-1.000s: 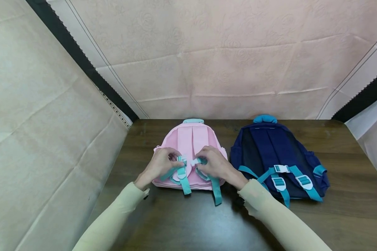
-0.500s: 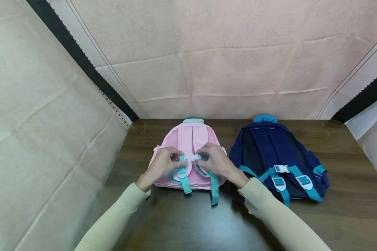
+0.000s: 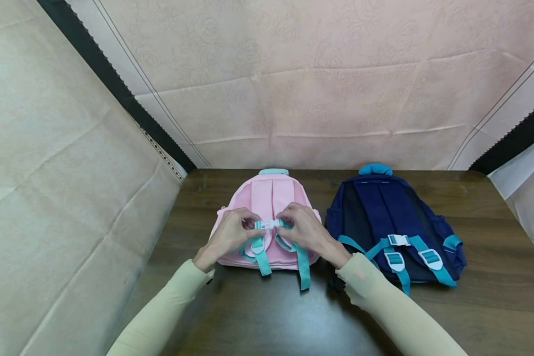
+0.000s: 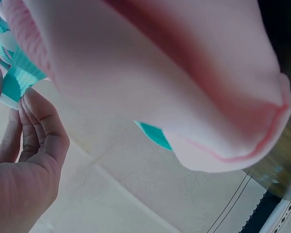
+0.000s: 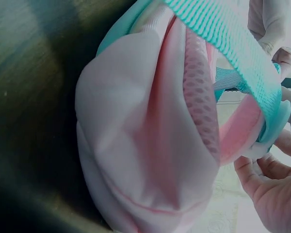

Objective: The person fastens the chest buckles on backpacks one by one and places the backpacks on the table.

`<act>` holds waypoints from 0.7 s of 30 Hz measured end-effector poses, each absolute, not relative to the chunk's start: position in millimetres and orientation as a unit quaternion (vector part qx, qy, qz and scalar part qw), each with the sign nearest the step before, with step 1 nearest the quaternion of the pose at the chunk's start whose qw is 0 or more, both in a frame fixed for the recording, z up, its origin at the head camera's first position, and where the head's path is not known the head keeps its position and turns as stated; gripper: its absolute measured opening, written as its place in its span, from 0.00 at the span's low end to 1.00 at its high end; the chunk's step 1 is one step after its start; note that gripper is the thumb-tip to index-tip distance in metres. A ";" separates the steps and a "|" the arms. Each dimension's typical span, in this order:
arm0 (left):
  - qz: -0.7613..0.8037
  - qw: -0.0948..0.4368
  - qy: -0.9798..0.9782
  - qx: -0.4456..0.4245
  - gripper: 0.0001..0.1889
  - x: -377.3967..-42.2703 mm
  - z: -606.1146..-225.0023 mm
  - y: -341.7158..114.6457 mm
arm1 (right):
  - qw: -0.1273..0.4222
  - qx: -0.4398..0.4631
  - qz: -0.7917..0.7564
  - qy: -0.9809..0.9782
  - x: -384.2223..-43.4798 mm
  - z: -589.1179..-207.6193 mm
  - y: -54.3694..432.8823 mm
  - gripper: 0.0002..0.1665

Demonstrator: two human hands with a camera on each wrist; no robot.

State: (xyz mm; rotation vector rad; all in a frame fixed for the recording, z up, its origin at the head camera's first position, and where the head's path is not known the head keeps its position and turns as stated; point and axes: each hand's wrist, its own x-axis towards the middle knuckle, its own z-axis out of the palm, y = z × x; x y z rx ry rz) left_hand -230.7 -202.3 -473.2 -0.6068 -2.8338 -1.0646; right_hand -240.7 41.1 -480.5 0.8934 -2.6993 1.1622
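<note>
A pink backpack (image 3: pixel 262 190) lies with its strap side up, a white buckle (image 3: pixel 269 224) across its middle. My left hand (image 3: pixel 233 230) pinches the buckle's left end at the teal webbing; at the right end my right hand (image 3: pixel 303 227) does the same. The two buckle halves sit together in line between my fingertips. In the left wrist view, thumb and fingers of the left hand (image 4: pixel 36 141) hold teal webbing (image 4: pixel 22 77). The right wrist view has the right hand (image 5: pixel 276 189) beside a teal strap (image 5: pixel 233 43), its fingertips partly hidden.
To the right lies a navy backpack (image 3: pixel 378 212) with blue straps and a white buckle (image 3: pixel 399 240) fastened across it. Both bags rest on a dark wooden table (image 3: pixel 249 316). Pale cloth (image 3: pixel 320 99) rises behind the table and at its sides.
The buckle halves, apart a second ago, have come together between my hands and now look like one piece. The right hand's loose teal strap end has swung slightly left.
</note>
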 end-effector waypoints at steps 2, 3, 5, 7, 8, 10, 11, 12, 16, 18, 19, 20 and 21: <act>-0.344 0.027 -0.917 -0.197 0.11 -230.9 -473.4 -202.2 | 0.036 0.291 0.379 -0.878 -240.8 -481.1 41.3 0.14; -0.344 0.027 -0.918 -0.197 0.11 -230.6 -473.1 -201.9 | 0.037 0.292 0.379 -0.878 -240.9 -481.4 41.4 0.14; -0.341 0.029 -0.918 -0.200 0.11 -230.3 -472.9 -201.6 | 0.036 0.292 0.379 -0.877 -241.1 -482.0 41.6 0.14; -0.337 0.032 -0.918 -0.206 0.11 -230.7 -473.5 -201.5 | 0.036 0.294 0.380 -0.876 -241.2 -482.3 41.7 0.14; -0.335 0.035 -0.918 -0.211 0.11 -231.0 -473.9 -201.4 | 0.036 0.295 0.380 -0.876 -241.3 -482.4 41.7 0.15; -0.332 0.038 -0.917 -0.218 0.11 -231.4 -473.9 -200.3 | 0.035 0.297 0.381 -0.875 -241.6 -482.5 41.5 0.15; -0.331 0.040 -0.916 -0.221 0.11 -231.9 -474.1 -199.9 | 0.035 0.297 0.381 -0.875 -241.8 -482.5 41.4 0.15; -0.330 0.041 -0.916 -0.226 0.11 -232.3 -474.0 -199.5 | 0.035 0.298 0.380 -0.875 -241.9 -482.5 41.3 0.15; -0.333 0.038 -0.913 -0.235 0.12 -232.8 -472.9 -198.9 | 0.031 0.294 0.376 -0.878 -242.3 -482.7 41.0 0.15; -0.335 0.036 -0.911 -0.238 0.12 -233.0 -472.6 -199.2 | 0.029 0.293 0.376 -0.879 -242.3 -482.9 41.1 0.15; -0.336 0.036 -0.911 -0.237 0.12 -232.8 -472.4 -199.1 | 0.029 0.293 0.376 -0.879 -242.3 -482.9 41.2 0.15; -0.337 0.036 -0.911 -0.236 0.12 -233.0 -472.9 -198.9 | 0.029 0.293 0.375 -0.879 -242.2 -482.9 41.2 0.15; -0.339 0.038 -0.910 -0.235 0.12 -233.1 -473.1 -198.8 | 0.029 0.293 0.375 -0.879 -242.2 -482.8 41.1 0.15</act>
